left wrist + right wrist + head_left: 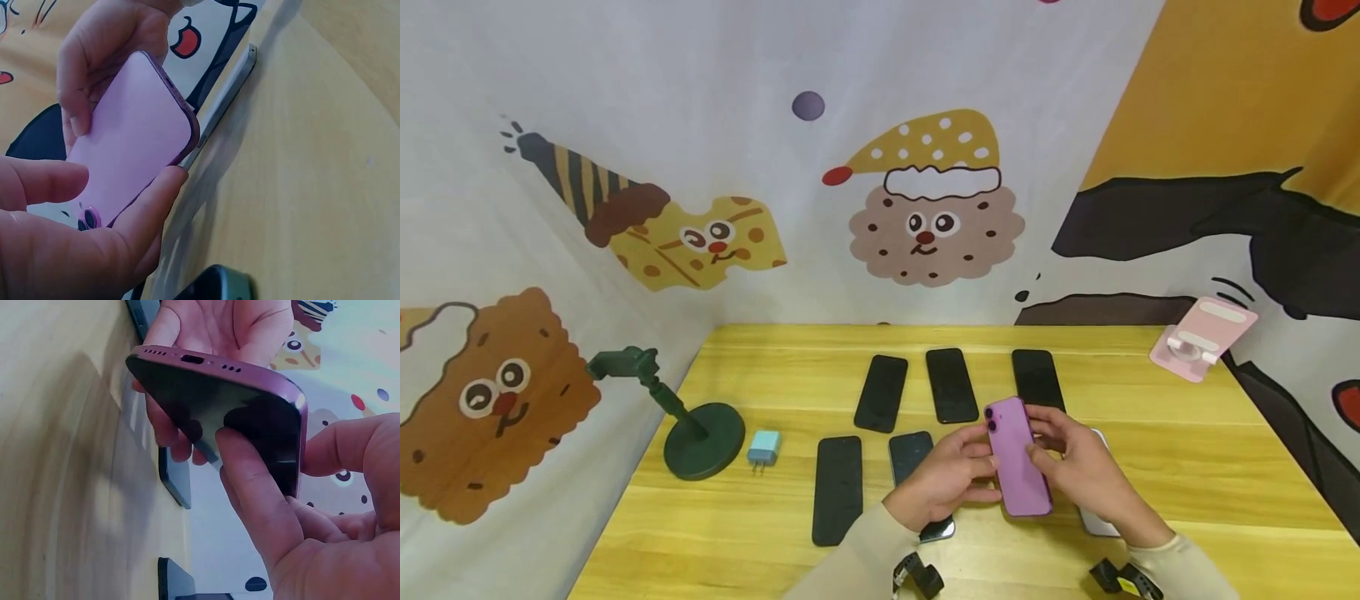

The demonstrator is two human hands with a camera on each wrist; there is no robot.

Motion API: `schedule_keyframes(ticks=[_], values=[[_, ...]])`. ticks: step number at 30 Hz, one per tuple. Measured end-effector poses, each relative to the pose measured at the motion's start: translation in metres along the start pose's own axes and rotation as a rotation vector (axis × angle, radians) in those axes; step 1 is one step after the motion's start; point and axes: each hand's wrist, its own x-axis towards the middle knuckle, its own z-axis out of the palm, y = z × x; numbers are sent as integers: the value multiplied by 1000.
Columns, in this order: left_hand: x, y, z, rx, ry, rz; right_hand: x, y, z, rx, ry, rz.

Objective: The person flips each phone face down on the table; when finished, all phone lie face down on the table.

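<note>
Both hands hold a pink smartphone [1019, 458] above the table, its back with two camera lenses facing up. My left hand [951, 475] grips its left long edge, with the thumb over the back and fingers at the edge in the left wrist view. On the opposite side my right hand [1078, 462] pinches the phone, thumb on the pink back and fingers against the dark screen [269, 434]. The charging port edge faces the right wrist camera. Under the right hand lies a silver-edged phone [1099, 523], mostly covered. Another dark phone [911, 448] is partly hidden by the left hand.
Several black phones lie on the wooden table [1187, 467], among them one at the front left [837, 492] and one at the back [951, 385]. At left stand a green stand [703, 442] and a blue charger plug [764, 447]. A pink phone stand [1202, 337] is at back right.
</note>
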Motion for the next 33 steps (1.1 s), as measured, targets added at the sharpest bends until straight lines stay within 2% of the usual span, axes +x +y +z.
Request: schedule_keyframes(ticks=[8, 12, 16, 19, 24, 33], values=[[-4, 4, -1, 56, 24, 4, -3, 9, -2, 112, -28, 118], [-5, 3, 1, 104, 30, 3, -2, 18, 0, 108, -41, 150], [-6, 4, 4, 186, 61, -8, -2, 26, 3, 20, -22, 133], [-6, 4, 6, 237, 94, -23, -2, 32, 5, -84, 7, 100], [-5, 5, 6, 262, 117, -29, -1, 38, 7, -230, 51, 57], [-1, 1, 4, 328, 180, -14, -5, 35, 6, -372, 24, 28]])
